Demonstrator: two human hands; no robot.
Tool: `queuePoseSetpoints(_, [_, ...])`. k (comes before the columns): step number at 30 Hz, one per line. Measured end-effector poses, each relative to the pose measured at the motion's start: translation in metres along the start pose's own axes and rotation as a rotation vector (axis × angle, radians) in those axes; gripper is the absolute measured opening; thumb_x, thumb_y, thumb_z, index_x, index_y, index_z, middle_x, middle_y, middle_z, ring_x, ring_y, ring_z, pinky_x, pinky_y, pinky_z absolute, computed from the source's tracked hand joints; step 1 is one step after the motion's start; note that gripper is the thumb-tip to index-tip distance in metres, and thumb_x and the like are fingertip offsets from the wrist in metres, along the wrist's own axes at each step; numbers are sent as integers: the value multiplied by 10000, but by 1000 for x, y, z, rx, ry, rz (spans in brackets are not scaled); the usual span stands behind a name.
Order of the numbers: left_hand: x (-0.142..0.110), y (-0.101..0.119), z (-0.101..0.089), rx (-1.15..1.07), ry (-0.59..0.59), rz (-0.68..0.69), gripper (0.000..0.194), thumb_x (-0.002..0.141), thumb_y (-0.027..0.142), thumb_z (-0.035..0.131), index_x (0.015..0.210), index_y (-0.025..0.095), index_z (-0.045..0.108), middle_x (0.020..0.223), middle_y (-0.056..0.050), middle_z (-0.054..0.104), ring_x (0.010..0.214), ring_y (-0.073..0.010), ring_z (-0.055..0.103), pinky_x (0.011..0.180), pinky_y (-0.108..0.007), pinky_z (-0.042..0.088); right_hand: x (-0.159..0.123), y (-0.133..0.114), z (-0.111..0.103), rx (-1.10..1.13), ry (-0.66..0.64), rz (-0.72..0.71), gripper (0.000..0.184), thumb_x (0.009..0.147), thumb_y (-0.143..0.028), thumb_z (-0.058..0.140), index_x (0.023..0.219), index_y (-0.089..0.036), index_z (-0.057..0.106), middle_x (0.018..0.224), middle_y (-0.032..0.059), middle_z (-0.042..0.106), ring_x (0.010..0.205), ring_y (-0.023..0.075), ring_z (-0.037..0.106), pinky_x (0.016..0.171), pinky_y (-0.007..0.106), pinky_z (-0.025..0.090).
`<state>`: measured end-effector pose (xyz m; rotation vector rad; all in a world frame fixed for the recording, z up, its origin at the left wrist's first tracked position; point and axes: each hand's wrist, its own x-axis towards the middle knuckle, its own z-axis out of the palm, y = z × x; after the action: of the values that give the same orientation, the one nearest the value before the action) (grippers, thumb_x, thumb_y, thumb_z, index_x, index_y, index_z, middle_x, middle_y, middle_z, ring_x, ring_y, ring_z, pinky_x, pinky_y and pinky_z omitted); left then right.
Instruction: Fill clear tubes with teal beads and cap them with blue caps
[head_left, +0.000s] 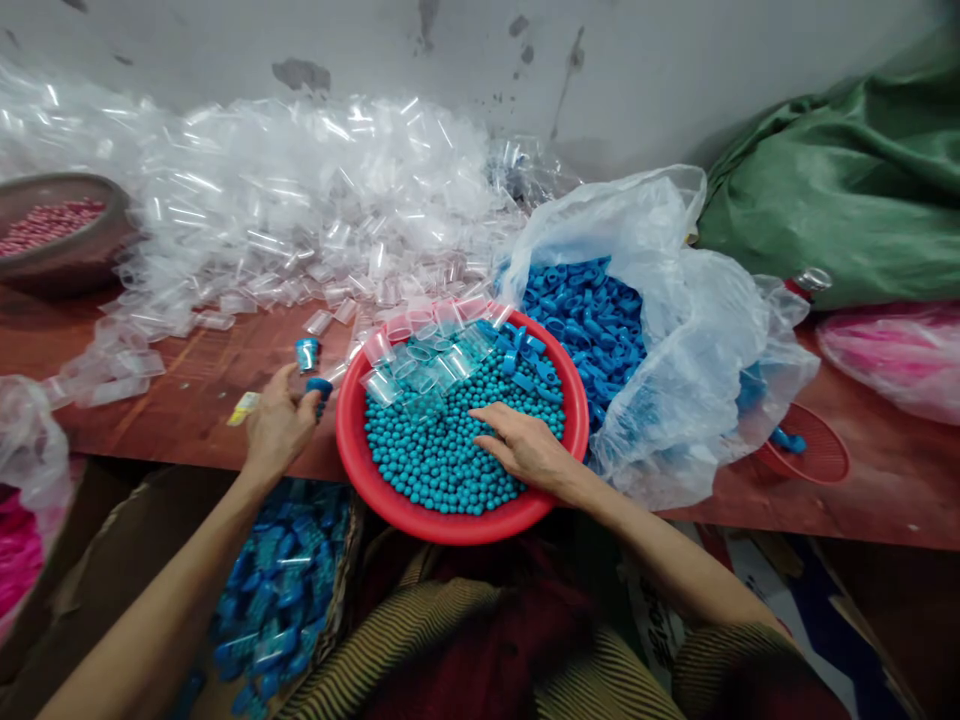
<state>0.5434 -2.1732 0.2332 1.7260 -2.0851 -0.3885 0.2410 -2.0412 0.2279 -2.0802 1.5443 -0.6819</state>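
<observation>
A red basin [373,480] sits at the table's front edge, full of small teal balls [442,450], with several clear plastic tubes [420,365] and blue caps [529,360] at its far side. My right hand [525,445] lies on the balls, fingers curled as if gathering some; what they hold is hidden. My left hand [281,420] is left of the basin, closed on a small clear tube filled with teal balls [306,353] and a blue cap [320,387].
A big heap of clear tubes [285,210] covers the table's back. A clear bag of blue caps [592,315] stands right of the basin. A brown bowl of pink balls [52,225] is far left. A basket of filled blue tubes [281,590] sits below.
</observation>
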Motion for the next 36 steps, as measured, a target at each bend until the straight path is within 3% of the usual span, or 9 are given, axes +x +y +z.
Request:
queuePoseSetpoints(2, [-7, 18, 2, 208, 186, -14, 448, 853, 343, 438, 1234, 112, 479, 960, -112, 587, 986, -316, 530, 821, -418, 396, 1, -2, 0, -34, -20, 18, 334, 904, -267, 493, 1222, -178, 540, 1140, 87, 630, 1029, 185, 609, 872, 332, 498])
queuePoseSetpoints(4, [-19, 43, 6, 264, 180, 121, 405, 901, 350, 356, 1181, 123, 540, 1036, -124, 597, 1008, -299, 541, 838, -393, 397, 1, -1, 0, -51, -33, 32, 321, 908, -275, 488, 1208, -183, 553, 1099, 76, 651, 1002, 177, 621, 862, 318, 498])
queuePoseSetpoints(10, [-29, 108, 31, 484, -330, 387, 350, 915, 349, 344, 1106, 172, 578, 999, -124, 603, 839, -253, 613, 605, -303, 402, 0, 7, -14, -118, 42, 79, 285, 916, -263, 477, 1165, -173, 581, 1067, 66, 672, 987, 180, 627, 844, 290, 484])
queuePoseSetpoints(14, [-7, 121, 42, 508, -491, 421, 331, 902, 362, 386, 1088, 157, 568, 1020, -132, 609, 824, -245, 626, 639, -300, 420, 8, 9, -37, -390, 62, 229, 297, 913, -270, 470, 1176, -165, 558, 1120, 105, 629, 971, 219, 620, 758, 302, 490])
queuePoseSetpoints(17, [3, 123, 47, 415, -575, 448, 280, 872, 334, 443, 1037, 165, 591, 998, -125, 638, 900, -261, 618, 720, -321, 430, 19, 9, -41, -597, -24, 340, 250, 906, -252, 461, 1088, -134, 586, 1066, 149, 623, 893, 257, 631, 649, 313, 475])
queuePoseSetpoints(24, [-2, 147, 75, -27, -710, 238, 40, 698, 216, 599, 723, 185, 597, 788, -86, 652, 920, -290, 594, 802, -366, 407, 28, 20, -24, -635, -98, 275, 250, 918, -180, 378, 966, -129, 618, 928, 152, 657, 864, 263, 615, 668, 334, 444])
queuePoseSetpoints(27, [0, 159, 92, -165, -760, 175, 144, 642, 187, 633, 583, 189, 502, 605, -19, 559, 772, -228, 590, 704, -312, 428, 25, 25, -24, -615, -85, 246, 242, 914, -222, 409, 932, -127, 631, 914, 152, 661, 893, 264, 594, 723, 342, 433])
queuePoseSetpoints(31, [1, 161, 102, -412, -891, 60, 206, 709, 334, 609, 640, 182, 489, 516, 46, 438, 487, -119, 476, 481, -246, 387, 24, 29, -29, -475, -33, 279, 265, 932, -288, 404, 942, -151, 631, 949, 127, 675, 923, 241, 589, 779, 328, 420])
queuePoseSetpoints(36, [-3, 149, 87, -886, -1023, -212, 332, 654, 425, 703, 795, 163, 557, 682, 18, 530, 511, -76, 463, 423, -202, 347, 26, 32, -32, -198, 123, 392, 251, 951, -311, 374, 1050, -162, 551, 944, 73, 693, 888, 193, 636, 737, 267, 424])
